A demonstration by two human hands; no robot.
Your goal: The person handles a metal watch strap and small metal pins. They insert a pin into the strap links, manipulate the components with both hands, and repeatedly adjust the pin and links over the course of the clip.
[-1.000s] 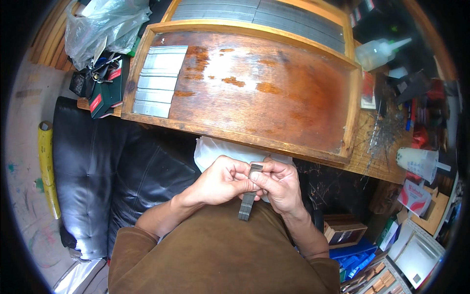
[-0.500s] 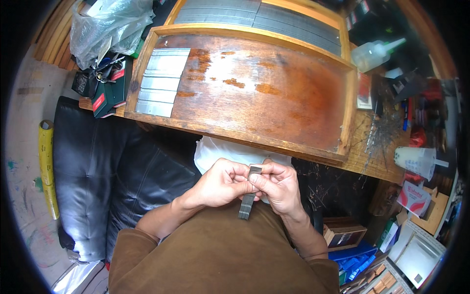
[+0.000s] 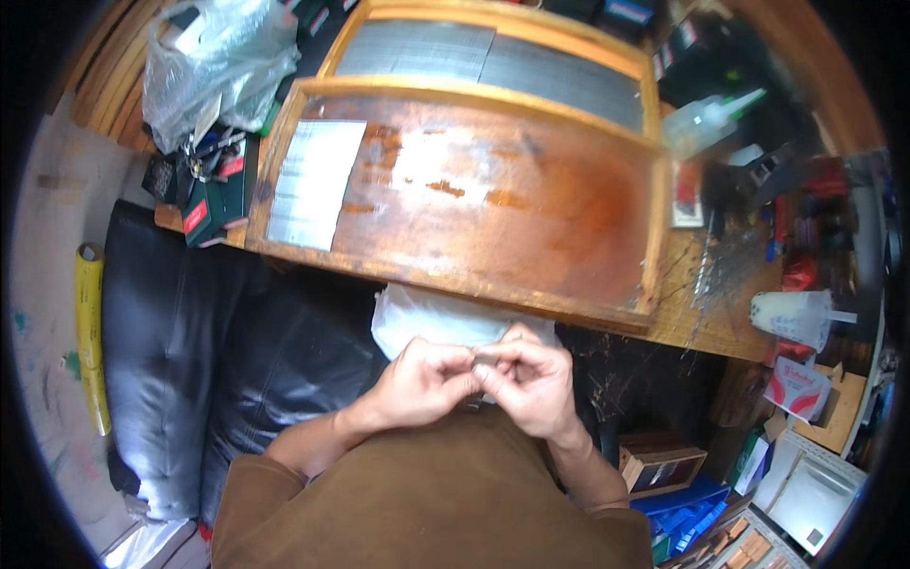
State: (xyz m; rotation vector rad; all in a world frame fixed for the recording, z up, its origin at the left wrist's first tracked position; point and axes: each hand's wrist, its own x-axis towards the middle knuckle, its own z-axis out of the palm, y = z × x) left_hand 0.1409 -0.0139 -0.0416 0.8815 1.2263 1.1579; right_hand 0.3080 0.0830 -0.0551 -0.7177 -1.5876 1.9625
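Observation:
My left hand (image 3: 427,381) and my right hand (image 3: 533,384) meet in front of my brown shirt. Between their thumbs and fingers they pinch a small stack of thin grey metal strips (image 3: 485,359). Only its upper end shows clearly; fingers cover most of the rest. Beyond the hands, a shallow wooden tray (image 3: 569,228) lies on the workbench. Rows of flat, shiny grey metal strips (image 3: 318,185) line its left end. White cloth or plastic (image 3: 427,322) lies just past my fingers, below the tray's front edge.
Behind the tray, a second wooden frame holds dark grey strips (image 3: 559,81). A clear plastic bag (image 3: 223,71) and dark green boxes (image 3: 204,213) stand left, a squeeze bottle (image 3: 706,123) and lidded cup (image 3: 791,311) right. A black padded seat (image 3: 256,379) is beside me.
The stack has tipped between my fingers, so its long lower part no longer shows. Both hands sit slightly lower. The view has shifted, with the tray appearing lower and a little left.

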